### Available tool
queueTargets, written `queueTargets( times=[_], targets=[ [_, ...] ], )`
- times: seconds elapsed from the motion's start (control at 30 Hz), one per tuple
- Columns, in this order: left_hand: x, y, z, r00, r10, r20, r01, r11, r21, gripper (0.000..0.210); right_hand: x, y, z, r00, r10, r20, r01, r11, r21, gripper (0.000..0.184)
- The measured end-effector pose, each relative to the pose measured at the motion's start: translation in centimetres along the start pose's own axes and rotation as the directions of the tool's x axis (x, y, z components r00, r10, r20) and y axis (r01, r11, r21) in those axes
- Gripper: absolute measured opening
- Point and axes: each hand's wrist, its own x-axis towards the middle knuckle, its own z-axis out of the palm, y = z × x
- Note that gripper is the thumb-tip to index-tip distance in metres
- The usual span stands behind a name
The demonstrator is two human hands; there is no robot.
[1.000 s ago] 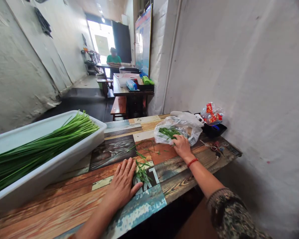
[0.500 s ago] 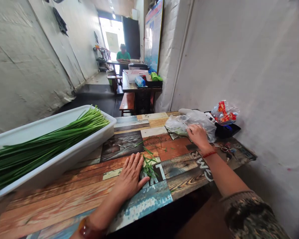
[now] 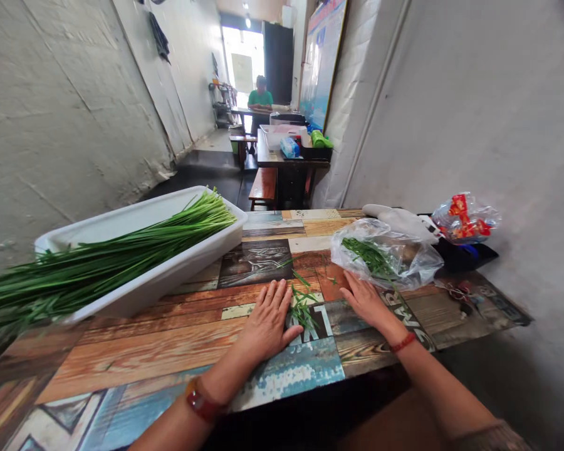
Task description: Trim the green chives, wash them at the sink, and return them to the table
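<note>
My left hand (image 3: 271, 321) lies flat on the patterned tabletop (image 3: 169, 351), its fingers stretched out. Just right of it are loose green trimmings (image 3: 304, 311), which look like bits of garlic chives. My right hand (image 3: 364, 300) rests on the table on the far side of those bits, fingers extended and holding nothing. Beyond its fingertips a clear plastic bag (image 3: 418, 260) lies with its mouth spread, and more green scraps (image 3: 371, 257) show inside. On the left, a white tub (image 3: 145, 282) holds a long bundle of garlic chives (image 3: 169, 241), their leaves hanging over its near end.
Right of the bag lie a red-and-clear plastic package (image 3: 465, 219), a black item (image 3: 467, 255) and some keys (image 3: 464, 297). A white object (image 3: 399, 219) sits behind the bag. Farther back are another table (image 3: 282, 161), a bench (image 3: 263, 186) and a seated person in green (image 3: 260, 97).
My right hand has come off the plastic bag and moved nearer the trimmings. The bag is now spread wider, showing greens inside. My left hand stays flat. The view has turned slightly left.
</note>
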Motion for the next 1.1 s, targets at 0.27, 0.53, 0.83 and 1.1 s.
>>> queueTargets(
  times=[0.27,0.53,0.83,1.1],
  targets=[
    [-0.3,0.0,0.1,1.000,-0.010,-0.008,0.010,1.000,-0.024,0.091,5.3,-6.9,4.2,0.970,-0.223,0.097,0.212,0.970,0.119,0.065],
    [-0.5,0.3,-0.8,0.997,-0.038,0.074,0.045,0.994,-0.100,0.093,13.4,-6.3,4.9,0.990,-0.133,-0.037,0.138,0.974,0.179,0.059],
    [0.1,-1.5,-3.6,0.980,-0.180,-0.083,0.120,0.872,-0.474,0.044,14.5,-12.5,8.8,0.825,-0.555,0.103,0.504,0.807,0.308,0.055],
    [0.6,-5.2,-5.7,0.652,-0.738,-0.171,0.242,0.417,-0.876,0.031,26.5,-10.0,8.8,0.981,-0.114,0.155,0.106,0.993,0.060,0.060]
  ],
)
